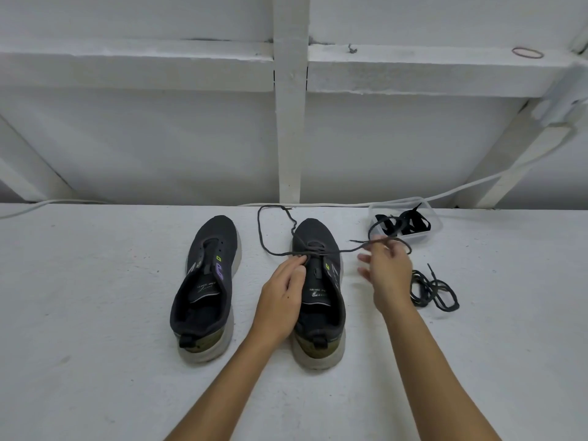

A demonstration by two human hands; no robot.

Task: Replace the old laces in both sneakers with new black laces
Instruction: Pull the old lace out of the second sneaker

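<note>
The white bench [95, 313] holds everything here. There is one bench, and it is the biggest thing.

Next come two dark sneakers. The left sneaker [203, 291] has no lace in it at all. The right sneaker [321, 300] has its old lace [264, 240] in only the holes near the toe. The rest of that lace lies in a big loop on the bench, past the toe.

There are two hands. The left hand [281, 297] pinches the old lace at the crossing on the right sneaker. The right hand [386, 268] has one strand of that lace draped over it, and its fingers are spread and loose, so it may not be holding tight.

There is one clear plastic box [436, 222] at the back, near the wall. The new black laces [410, 222] sit inside it, tangled, so I cannot count them. One more old lace [432, 291] lies in a bundle on the bench, just to the right of the right hand.

What could go wrong? I think the strand could slip off the loose right hand. A hard pull could drag the sneaker along the bench, or snag the lace in a hole. The pulled lace could also land on the old bundle and get mixed up. The new laces look knotted together too, so they may come out in a clump.
</note>
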